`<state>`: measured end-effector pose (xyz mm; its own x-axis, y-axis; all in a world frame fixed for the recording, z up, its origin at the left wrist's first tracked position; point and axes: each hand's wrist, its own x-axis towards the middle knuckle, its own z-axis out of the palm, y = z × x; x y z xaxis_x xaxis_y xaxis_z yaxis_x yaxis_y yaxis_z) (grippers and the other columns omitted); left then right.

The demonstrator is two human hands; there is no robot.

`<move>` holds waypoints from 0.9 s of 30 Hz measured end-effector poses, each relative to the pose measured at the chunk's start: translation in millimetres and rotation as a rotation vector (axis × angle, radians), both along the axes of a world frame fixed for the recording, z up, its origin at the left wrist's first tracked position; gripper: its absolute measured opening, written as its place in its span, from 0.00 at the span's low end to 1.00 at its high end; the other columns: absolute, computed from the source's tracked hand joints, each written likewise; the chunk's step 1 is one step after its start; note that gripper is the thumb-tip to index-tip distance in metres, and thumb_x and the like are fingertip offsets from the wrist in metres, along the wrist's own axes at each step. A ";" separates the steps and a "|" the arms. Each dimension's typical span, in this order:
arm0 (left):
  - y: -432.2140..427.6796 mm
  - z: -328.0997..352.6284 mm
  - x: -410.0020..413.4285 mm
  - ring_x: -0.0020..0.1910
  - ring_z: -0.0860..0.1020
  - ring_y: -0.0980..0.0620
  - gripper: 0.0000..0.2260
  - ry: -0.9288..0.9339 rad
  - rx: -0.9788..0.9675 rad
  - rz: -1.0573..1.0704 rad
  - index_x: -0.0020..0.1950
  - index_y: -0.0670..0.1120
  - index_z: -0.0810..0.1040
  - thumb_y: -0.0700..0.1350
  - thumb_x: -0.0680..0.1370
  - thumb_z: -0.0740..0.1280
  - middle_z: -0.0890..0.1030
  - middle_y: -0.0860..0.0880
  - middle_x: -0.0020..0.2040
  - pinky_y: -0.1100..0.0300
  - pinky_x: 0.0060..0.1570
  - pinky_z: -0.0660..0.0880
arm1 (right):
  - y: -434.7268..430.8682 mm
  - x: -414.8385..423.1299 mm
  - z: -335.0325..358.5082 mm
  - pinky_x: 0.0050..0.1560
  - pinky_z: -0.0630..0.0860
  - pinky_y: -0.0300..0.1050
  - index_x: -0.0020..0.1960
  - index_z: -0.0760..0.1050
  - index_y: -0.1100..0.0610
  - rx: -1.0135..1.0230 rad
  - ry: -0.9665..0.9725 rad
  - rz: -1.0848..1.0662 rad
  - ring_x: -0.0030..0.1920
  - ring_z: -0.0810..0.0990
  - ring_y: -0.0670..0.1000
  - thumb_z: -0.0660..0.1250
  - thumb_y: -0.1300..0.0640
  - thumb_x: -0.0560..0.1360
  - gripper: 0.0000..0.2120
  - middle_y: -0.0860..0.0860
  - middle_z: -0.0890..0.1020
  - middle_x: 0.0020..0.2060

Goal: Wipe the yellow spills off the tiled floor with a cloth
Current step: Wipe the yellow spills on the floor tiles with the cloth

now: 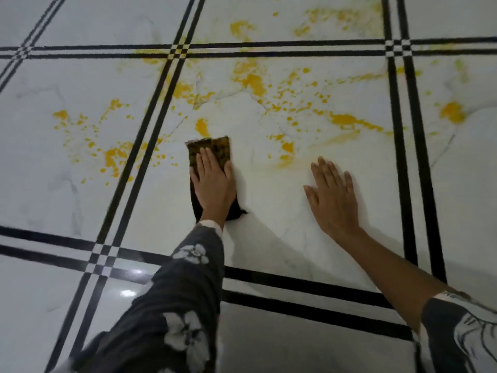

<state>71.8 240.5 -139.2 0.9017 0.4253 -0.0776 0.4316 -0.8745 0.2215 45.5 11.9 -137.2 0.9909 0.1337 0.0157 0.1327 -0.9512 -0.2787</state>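
A dark cloth, yellow-stained at its far edge, is spread flat on white tiles; yellow spills are scattered beyond.

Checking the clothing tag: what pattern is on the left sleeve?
Dark grey with white flowers, on the left sleeve; the head view shows it.

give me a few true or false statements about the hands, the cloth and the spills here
1. The left hand presses flat on the cloth. True.
2. The right hand holds a second cloth. False: it rests bare and flat on the tiled floor.
3. The yellow spills are all gone. False: splatter remains across several tiles.
4. The cloth's far end is stained yellow. True.
5. Spills lie only to the right of the cloth. False: splatter also lies to its left.
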 end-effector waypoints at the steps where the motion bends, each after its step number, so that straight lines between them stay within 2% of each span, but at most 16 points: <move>1: -20.7 -0.2 13.4 0.77 0.49 0.50 0.27 0.009 -0.003 -0.056 0.77 0.41 0.47 0.53 0.82 0.49 0.50 0.45 0.78 0.50 0.74 0.45 | -10.8 3.7 0.6 0.73 0.50 0.54 0.73 0.61 0.58 -0.006 -0.003 -0.029 0.74 0.58 0.53 0.44 0.47 0.77 0.28 0.54 0.61 0.74; 5: -79.7 1.7 3.3 0.77 0.47 0.53 0.28 0.039 0.021 -0.528 0.77 0.44 0.46 0.57 0.80 0.43 0.49 0.48 0.78 0.54 0.73 0.41 | -38.5 18.5 2.8 0.74 0.46 0.54 0.74 0.58 0.58 0.001 -0.005 -0.167 0.75 0.55 0.53 0.47 0.47 0.77 0.28 0.53 0.58 0.75; 7: -70.9 2.1 -14.2 0.76 0.46 0.56 0.30 0.041 0.007 -0.756 0.77 0.46 0.48 0.59 0.78 0.40 0.50 0.50 0.78 0.57 0.73 0.40 | -45.8 27.9 4.5 0.74 0.47 0.54 0.74 0.58 0.58 0.005 -0.018 -0.228 0.75 0.55 0.53 0.47 0.47 0.77 0.28 0.54 0.58 0.75; 8: -58.6 1.6 -17.5 0.76 0.47 0.57 0.30 0.021 -0.011 -0.791 0.77 0.47 0.50 0.59 0.78 0.40 0.52 0.50 0.77 0.58 0.73 0.40 | -48.0 31.9 5.4 0.74 0.48 0.54 0.74 0.59 0.58 -0.002 -0.024 -0.239 0.75 0.56 0.53 0.47 0.47 0.77 0.28 0.54 0.59 0.75; 9: -45.7 0.5 -15.3 0.76 0.50 0.56 0.30 -0.013 -0.024 -0.755 0.76 0.46 0.53 0.58 0.78 0.41 0.55 0.50 0.77 0.59 0.72 0.42 | -50.0 35.1 5.8 0.73 0.49 0.55 0.74 0.59 0.58 -0.010 -0.025 -0.240 0.75 0.56 0.54 0.46 0.46 0.78 0.28 0.54 0.59 0.75; 11: -30.4 -1.1 6.4 0.76 0.54 0.52 0.28 -0.054 -0.019 -0.542 0.76 0.44 0.55 0.56 0.79 0.44 0.57 0.47 0.77 0.57 0.73 0.45 | -57.9 38.9 3.4 0.73 0.51 0.56 0.73 0.60 0.58 -0.030 -0.009 -0.220 0.75 0.58 0.54 0.43 0.44 0.77 0.30 0.54 0.60 0.74; 13: -38.1 1.8 43.4 0.76 0.51 0.51 0.26 -0.016 -0.005 -0.339 0.77 0.43 0.51 0.53 0.81 0.47 0.53 0.46 0.78 0.53 0.73 0.44 | -64.6 38.3 -3.4 0.73 0.51 0.55 0.74 0.59 0.57 -0.040 0.009 -0.197 0.75 0.57 0.54 0.40 0.43 0.76 0.32 0.54 0.60 0.75; 15: -66.3 2.5 77.7 0.77 0.49 0.50 0.26 -0.003 -0.020 -0.263 0.77 0.43 0.49 0.52 0.82 0.49 0.50 0.46 0.78 0.51 0.74 0.44 | -66.6 35.4 -9.8 0.74 0.51 0.55 0.75 0.57 0.56 -0.038 0.012 -0.188 0.75 0.57 0.53 0.40 0.43 0.76 0.32 0.53 0.59 0.75; 17: -102.4 -0.3 97.7 0.77 0.49 0.50 0.26 0.004 -0.024 -0.344 0.77 0.42 0.48 0.53 0.82 0.48 0.50 0.46 0.78 0.51 0.73 0.44 | -66.7 36.5 -12.5 0.74 0.51 0.54 0.75 0.57 0.56 -0.032 0.011 -0.202 0.75 0.57 0.53 0.40 0.43 0.76 0.32 0.53 0.59 0.75; 19: -125.1 -2.5 88.7 0.76 0.50 0.51 0.26 -0.009 -0.003 -0.546 0.77 0.43 0.49 0.54 0.82 0.46 0.52 0.46 0.78 0.52 0.73 0.44 | -65.5 38.2 -11.5 0.74 0.51 0.54 0.75 0.57 0.56 -0.026 0.009 -0.202 0.75 0.57 0.53 0.41 0.43 0.76 0.32 0.52 0.59 0.75; 21: -120.8 1.5 59.0 0.76 0.50 0.53 0.28 -0.005 0.022 -0.811 0.77 0.44 0.50 0.57 0.79 0.41 0.53 0.49 0.77 0.54 0.74 0.44 | -65.6 37.3 -10.4 0.74 0.51 0.54 0.75 0.57 0.56 -0.023 0.010 -0.208 0.75 0.57 0.53 0.41 0.43 0.76 0.31 0.52 0.59 0.75; 23: -92.7 0.0 37.6 0.76 0.50 0.55 0.29 -0.001 0.012 -0.950 0.76 0.46 0.52 0.58 0.78 0.40 0.55 0.50 0.77 0.57 0.73 0.44 | -65.4 36.3 -11.1 0.74 0.51 0.54 0.75 0.57 0.55 -0.019 0.010 -0.217 0.75 0.57 0.52 0.41 0.43 0.76 0.31 0.52 0.59 0.75; 25: -69.9 -2.6 46.9 0.76 0.53 0.54 0.29 -0.033 -0.001 -0.866 0.76 0.45 0.54 0.58 0.78 0.42 0.56 0.49 0.77 0.56 0.73 0.46 | -64.5 36.4 -11.2 0.74 0.51 0.54 0.74 0.58 0.55 -0.021 0.012 -0.223 0.75 0.57 0.52 0.42 0.44 0.76 0.30 0.52 0.60 0.75; 27: -77.3 -1.5 73.1 0.76 0.51 0.53 0.27 -0.004 0.021 -0.655 0.77 0.45 0.50 0.56 0.80 0.44 0.53 0.49 0.77 0.55 0.73 0.45 | -64.5 36.7 -9.7 0.73 0.52 0.54 0.74 0.58 0.56 -0.027 0.021 -0.220 0.75 0.58 0.53 0.42 0.44 0.76 0.30 0.52 0.60 0.74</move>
<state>144.9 163.2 -140.7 0.9749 -0.2109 -0.0719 -0.1929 -0.9602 0.2021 82.2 -52.6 -146.9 0.9963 -0.0855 -0.0060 -0.0843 -0.9637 -0.2533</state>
